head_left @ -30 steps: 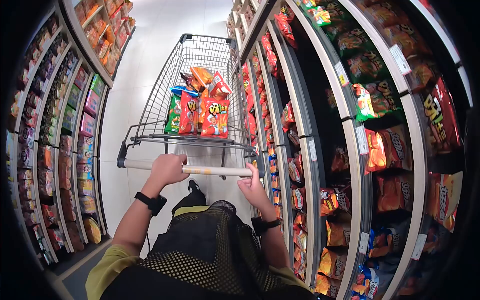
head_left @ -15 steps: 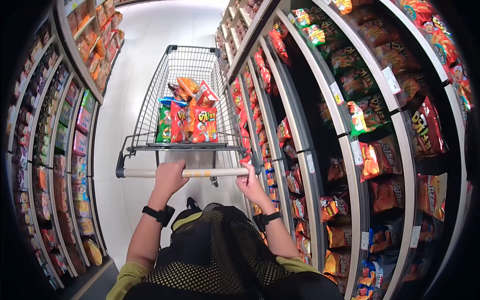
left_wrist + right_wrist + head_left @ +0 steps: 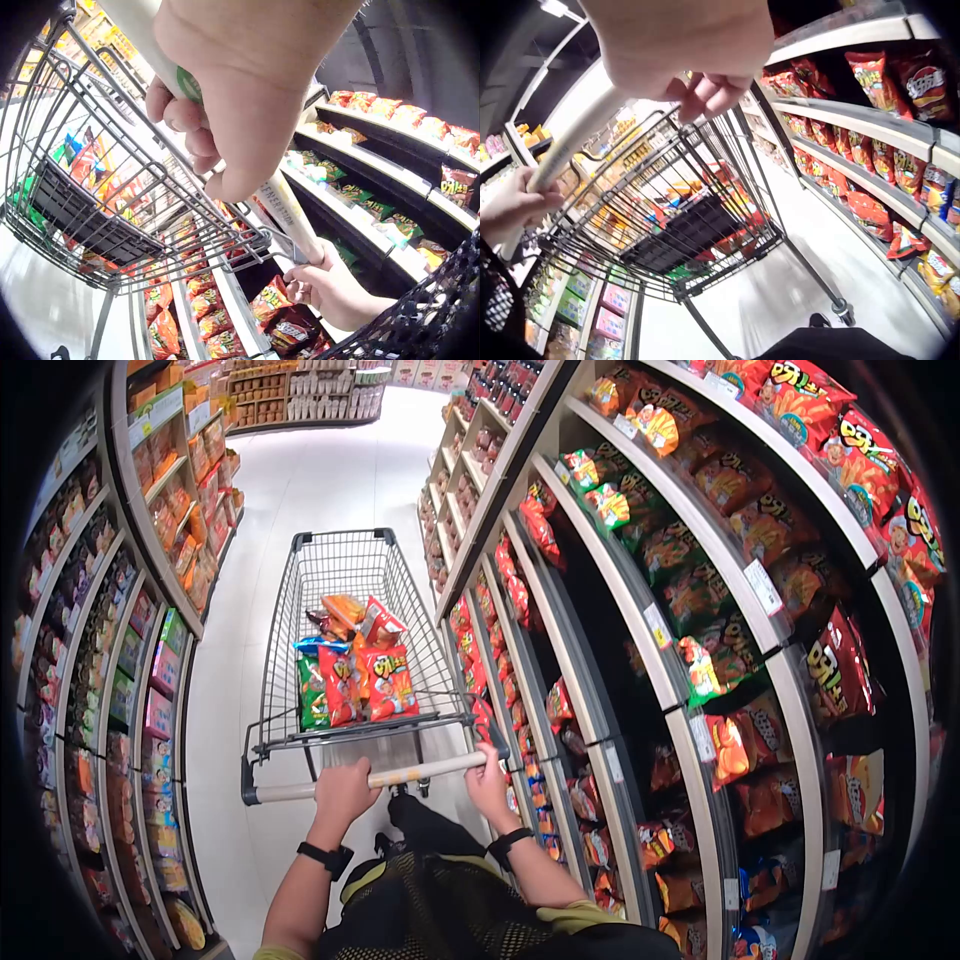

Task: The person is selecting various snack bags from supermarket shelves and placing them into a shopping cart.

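A shopping cart (image 3: 345, 537) stands in the aisle at the middle left of the head view, its far end pointing up the frame along the pale floor (image 3: 275, 490). Its long axis runs nearly vertical in that view, the far end leaning slightly left of the near end. The handle (image 3: 425, 768) lies across this axis at the near end, slanted so that its right end sits higher in the frame than its left.

The left hand (image 3: 344, 790) is closed over the handle, left of its middle, fingers curled round the bar. The right hand (image 3: 487, 790) grips the bar close to its right end; the left wrist view shows its fingers bent round it too. A black band (image 3: 325, 855) circles the left wrist.

Inside the basket, bags are gathered at the near end. Two red bags (image 3: 390, 680) stand upright side by side, with a green bag (image 3: 313, 690) to their left. A blue bag (image 3: 320, 646) lies behind these, and an orange bag (image 3: 343, 608) rests farther back, tilted.

Right shelves (image 3: 745, 575) filled with snack bags take up the right half of the frame; left shelves (image 3: 157, 550) line the left side
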`<state>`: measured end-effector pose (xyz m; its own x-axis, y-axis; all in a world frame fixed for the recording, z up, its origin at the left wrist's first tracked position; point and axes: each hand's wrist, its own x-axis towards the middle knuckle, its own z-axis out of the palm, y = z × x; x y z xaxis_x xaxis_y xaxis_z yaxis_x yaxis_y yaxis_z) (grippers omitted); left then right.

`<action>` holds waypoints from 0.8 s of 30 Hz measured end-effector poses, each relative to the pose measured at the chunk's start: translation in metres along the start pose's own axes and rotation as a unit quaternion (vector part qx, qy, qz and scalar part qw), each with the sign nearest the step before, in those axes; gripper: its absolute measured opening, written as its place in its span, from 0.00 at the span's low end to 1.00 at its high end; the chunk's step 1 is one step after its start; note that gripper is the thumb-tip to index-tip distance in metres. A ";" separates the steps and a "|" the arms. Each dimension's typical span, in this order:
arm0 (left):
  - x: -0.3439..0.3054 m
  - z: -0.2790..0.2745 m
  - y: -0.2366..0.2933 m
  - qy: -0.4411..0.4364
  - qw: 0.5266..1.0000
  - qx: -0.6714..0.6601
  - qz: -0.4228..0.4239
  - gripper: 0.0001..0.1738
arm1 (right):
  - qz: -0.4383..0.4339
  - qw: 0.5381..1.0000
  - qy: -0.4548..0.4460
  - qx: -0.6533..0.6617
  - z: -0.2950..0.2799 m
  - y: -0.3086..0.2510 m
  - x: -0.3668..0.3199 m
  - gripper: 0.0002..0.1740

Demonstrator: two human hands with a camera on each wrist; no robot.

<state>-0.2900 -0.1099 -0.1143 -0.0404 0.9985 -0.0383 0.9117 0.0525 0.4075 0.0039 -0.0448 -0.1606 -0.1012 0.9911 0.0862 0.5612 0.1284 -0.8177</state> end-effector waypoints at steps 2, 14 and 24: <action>0.015 -0.008 0.001 -0.002 1.000 0.003 -0.014 0.19 | -0.017 0.999 0.030 0.008 0.013 0.000 0.019 0.25; 0.163 -0.036 -0.058 0.112 0.992 0.060 0.009 0.14 | -0.050 0.998 -0.012 0.040 0.059 -0.024 0.186 0.25; 0.282 -0.067 -0.116 0.099 0.993 0.059 -0.027 0.17 | -0.032 0.981 -0.126 0.144 0.110 -0.033 0.322 0.25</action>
<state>-0.4345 0.1669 -0.1114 -0.1601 0.9788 0.1276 0.9472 0.1160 0.2988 -0.1376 0.2659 -0.1684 -0.3485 0.9369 0.0286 0.2961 0.1390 -0.9450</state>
